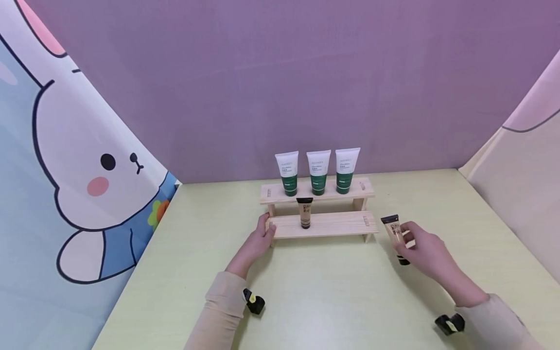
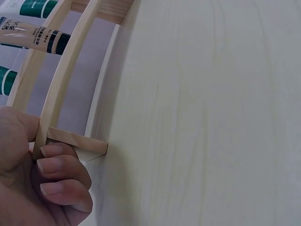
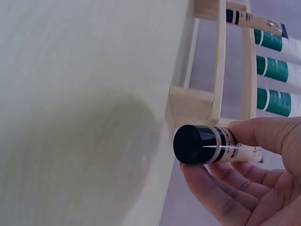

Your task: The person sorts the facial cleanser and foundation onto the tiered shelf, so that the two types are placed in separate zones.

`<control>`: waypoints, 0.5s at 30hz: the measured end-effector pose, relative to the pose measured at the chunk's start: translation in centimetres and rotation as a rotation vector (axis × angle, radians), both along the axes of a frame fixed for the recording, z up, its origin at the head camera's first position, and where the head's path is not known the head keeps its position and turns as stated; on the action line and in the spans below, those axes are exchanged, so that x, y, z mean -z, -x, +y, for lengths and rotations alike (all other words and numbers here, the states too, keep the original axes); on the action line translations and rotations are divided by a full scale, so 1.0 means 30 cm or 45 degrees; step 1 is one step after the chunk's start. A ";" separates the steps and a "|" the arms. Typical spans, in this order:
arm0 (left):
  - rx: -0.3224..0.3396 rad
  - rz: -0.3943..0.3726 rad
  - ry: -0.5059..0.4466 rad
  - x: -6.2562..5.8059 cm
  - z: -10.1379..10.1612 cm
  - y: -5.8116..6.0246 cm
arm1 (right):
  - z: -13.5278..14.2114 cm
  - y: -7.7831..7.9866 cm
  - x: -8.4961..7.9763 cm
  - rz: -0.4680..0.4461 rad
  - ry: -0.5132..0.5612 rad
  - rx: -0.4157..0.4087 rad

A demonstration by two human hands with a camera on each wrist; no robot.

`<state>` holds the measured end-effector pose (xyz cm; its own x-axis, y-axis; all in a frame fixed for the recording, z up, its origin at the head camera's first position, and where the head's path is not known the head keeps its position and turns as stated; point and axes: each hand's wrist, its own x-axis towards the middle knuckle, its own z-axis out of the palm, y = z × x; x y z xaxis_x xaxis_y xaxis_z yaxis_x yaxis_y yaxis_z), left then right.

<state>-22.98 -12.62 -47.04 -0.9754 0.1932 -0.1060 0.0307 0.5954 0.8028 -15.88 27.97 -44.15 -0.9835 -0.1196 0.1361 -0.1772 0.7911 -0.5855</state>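
A two-step wooden rack (image 1: 332, 224) stands near the back of the table. My left hand (image 1: 261, 236) grips the left end of its lower step, thumb on top and fingers curled beneath, as the left wrist view shows. With my right hand (image 1: 422, 248) I hold a small beige tube with black ends (image 3: 225, 143), off the table and to the right of the rack. A matching beige tube (image 1: 305, 214) stands upright on the lower step, left of its middle. Three white and green tubes (image 1: 318, 171) stand in a row on the upper step.
The pale wooden table (image 1: 315, 296) spreads in front of the rack. Behind it rises a purple backdrop (image 1: 306, 87). A rabbit-printed cloth (image 1: 87, 146) hangs on the left, and a pale cloth (image 1: 520, 194) borders the right side.
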 end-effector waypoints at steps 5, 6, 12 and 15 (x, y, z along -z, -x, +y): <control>-0.007 0.005 -0.015 0.001 -0.003 0.002 | -0.046 0.014 -0.016 0.014 0.068 -0.005; -0.008 0.004 -0.014 0.002 -0.003 0.002 | -0.056 0.017 -0.020 0.015 0.079 -0.006; -0.018 -0.019 -0.004 0.008 0.000 0.004 | -0.112 0.042 -0.038 0.016 0.155 -0.033; -0.014 -0.015 -0.005 0.010 0.001 0.006 | -0.145 0.057 -0.045 0.032 0.210 -0.055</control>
<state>-23.15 -12.59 -47.34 -0.9762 0.1827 -0.1171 0.0143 0.5924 0.8055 -17.57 23.63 -42.81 -0.9738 -0.1359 0.1823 -0.2257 0.6759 -0.7016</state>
